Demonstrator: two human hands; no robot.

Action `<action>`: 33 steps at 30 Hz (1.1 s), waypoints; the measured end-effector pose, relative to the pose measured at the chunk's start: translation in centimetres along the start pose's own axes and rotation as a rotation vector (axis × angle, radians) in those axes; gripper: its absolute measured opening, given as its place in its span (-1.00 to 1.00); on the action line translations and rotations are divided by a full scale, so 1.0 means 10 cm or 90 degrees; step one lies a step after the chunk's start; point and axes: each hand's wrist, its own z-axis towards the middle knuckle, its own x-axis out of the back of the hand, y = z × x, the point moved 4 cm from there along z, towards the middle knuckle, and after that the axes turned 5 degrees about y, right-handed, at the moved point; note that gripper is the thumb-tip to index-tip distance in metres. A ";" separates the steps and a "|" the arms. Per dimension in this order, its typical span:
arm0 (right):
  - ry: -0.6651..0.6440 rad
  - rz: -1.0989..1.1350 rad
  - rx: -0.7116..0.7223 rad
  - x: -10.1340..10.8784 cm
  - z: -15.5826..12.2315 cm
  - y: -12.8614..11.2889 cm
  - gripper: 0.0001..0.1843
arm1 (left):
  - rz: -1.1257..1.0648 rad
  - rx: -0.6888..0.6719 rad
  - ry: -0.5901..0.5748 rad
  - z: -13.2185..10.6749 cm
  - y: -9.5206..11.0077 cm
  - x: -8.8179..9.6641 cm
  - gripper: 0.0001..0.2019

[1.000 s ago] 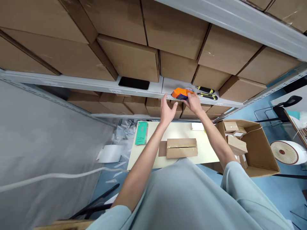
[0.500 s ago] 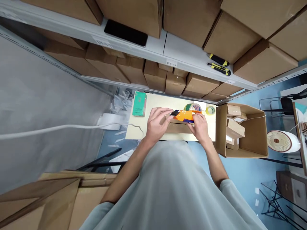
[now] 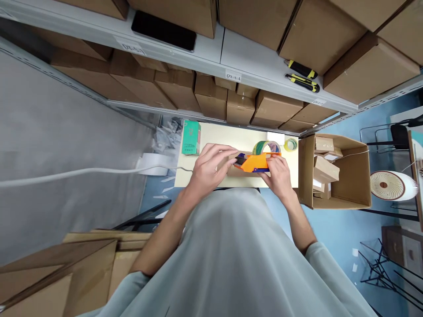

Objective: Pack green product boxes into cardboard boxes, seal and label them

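Note:
An orange tape dispenser (image 3: 256,163) with dark blue edges is held level above the pale table. My right hand (image 3: 278,174) grips its right end. At its dark left end, the thumb and fingertips of my left hand (image 3: 211,166) pinch together on or beside the tip. A wide tape roll (image 3: 261,146) shows just behind the dispenser; whether it is fitted in it I cannot tell. Partly hidden under the dispenser lies a brown cardboard box (image 3: 243,171).
On the table (image 3: 214,132) stand a green box (image 3: 191,138) and a smaller tape roll (image 3: 291,145). A large carton (image 3: 353,176) with small boxes adjoins on the right. Overhead, a shelf (image 3: 251,53) carries cartons, a black phone-like slab (image 3: 163,31) and cutters (image 3: 302,82). A white cable (image 3: 99,171) crosses leftward.
My view has shifted a little, so the shelf sits higher. Both hands keep their places on the dispenser, which has turned slightly and shows more of its orange side.

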 end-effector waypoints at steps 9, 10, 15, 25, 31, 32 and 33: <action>-0.020 -0.003 0.029 0.09 -0.06 -0.14 -0.88 | 0.021 -0.060 -0.026 -0.06 0.17 0.18 -0.81; -0.018 -0.003 0.037 0.10 -0.06 -0.16 -0.88 | 0.022 -0.062 -0.031 -0.07 0.17 0.18 -0.82; -0.034 0.002 0.036 0.08 -0.07 -0.16 -0.86 | 0.029 -0.050 -0.045 -0.10 0.15 0.16 -0.82; -0.193 0.030 0.040 0.11 -0.27 -0.25 -0.61 | -0.042 0.165 -0.087 -0.53 -0.10 -0.01 -0.80; -0.386 0.093 -0.043 0.24 -0.49 -0.16 -0.60 | -0.120 0.402 -0.186 -1.04 -0.22 -0.17 -0.71; -0.407 0.097 -0.072 0.28 -0.50 -0.11 -0.61 | -0.125 0.428 -0.182 -1.07 -0.25 -0.16 -0.69; -0.430 0.101 -0.109 0.32 -0.50 -0.05 -0.62 | -0.131 0.452 -0.175 -1.09 -0.29 -0.15 -0.66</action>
